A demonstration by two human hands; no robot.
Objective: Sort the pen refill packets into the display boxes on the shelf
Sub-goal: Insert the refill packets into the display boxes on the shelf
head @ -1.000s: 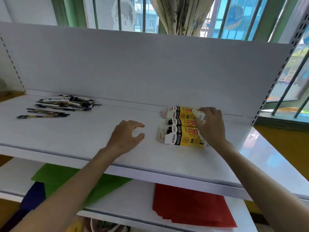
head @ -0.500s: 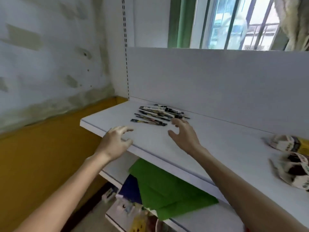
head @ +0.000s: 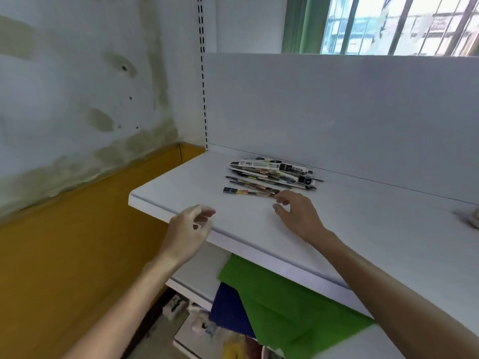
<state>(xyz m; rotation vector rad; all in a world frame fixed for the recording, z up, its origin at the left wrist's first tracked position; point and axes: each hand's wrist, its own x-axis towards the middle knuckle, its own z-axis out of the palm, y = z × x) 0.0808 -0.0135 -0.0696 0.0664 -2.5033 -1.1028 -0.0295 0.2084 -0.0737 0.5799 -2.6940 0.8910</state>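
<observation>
A loose pile of long, narrow pen refill packets (head: pixel 272 174) lies on the white shelf (head: pixel 363 229) near its back left corner. My right hand (head: pixel 298 216) hovers just in front of the pile, its fingertips at the right end of the nearest packet (head: pixel 248 190), fingers relaxed and holding nothing. My left hand (head: pixel 189 229) hangs over the shelf's front left edge, fingers loosely curled and empty. Only a blurred sliver of one display box (head: pixel 471 218) shows at the right edge.
A white back panel (head: pixel 337 104) rises behind the shelf, with a slotted upright (head: pixel 203 86) at its left end. Green sheets (head: pixel 280 301) and blue sheets (head: pixel 228 307) lie on the lower shelf. A stained wall with a yellow lower band (head: pixel 64 255) stands to the left.
My view swung left from the yellow display boxes to the packet pile. My right hand left the boxes and reached to the pile's front edge; my left hand moved to the shelf's left front edge.
</observation>
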